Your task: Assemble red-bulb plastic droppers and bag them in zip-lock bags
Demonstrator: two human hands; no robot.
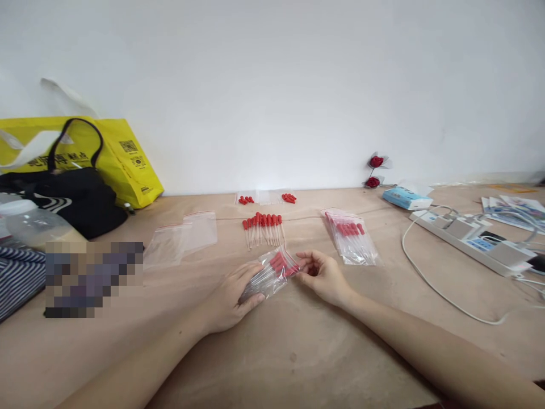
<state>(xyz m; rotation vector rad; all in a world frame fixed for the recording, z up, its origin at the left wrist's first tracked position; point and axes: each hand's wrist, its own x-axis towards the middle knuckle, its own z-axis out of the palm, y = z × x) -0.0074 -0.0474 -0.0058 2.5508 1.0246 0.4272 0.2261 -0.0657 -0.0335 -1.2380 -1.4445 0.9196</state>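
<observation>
My left hand (238, 295) is closed around the lower end of a clear zip bag (272, 275) that holds several red-bulbed droppers. The thumb lies along the bag's near side. My right hand (323, 275) pinches the same bag at its red-striped zip end, and its fingertips partly hide that corner. Just beyond the bag, a row of loose droppers (264, 227) with red bulbs and thin pale stems lies on the table. To the right is a stack of filled zip bags (351, 236), red bulbs showing through the plastic.
Flat zip bags without contents (170, 244) lie at left. Small red bulbs (288, 198) sit on plastic near the wall. A power strip (472, 241) with white cables, a blue tissue pack (406, 199) and a red fabric rose (376, 161) are right; a yellow bag (131, 170) and black cap (80, 196) left.
</observation>
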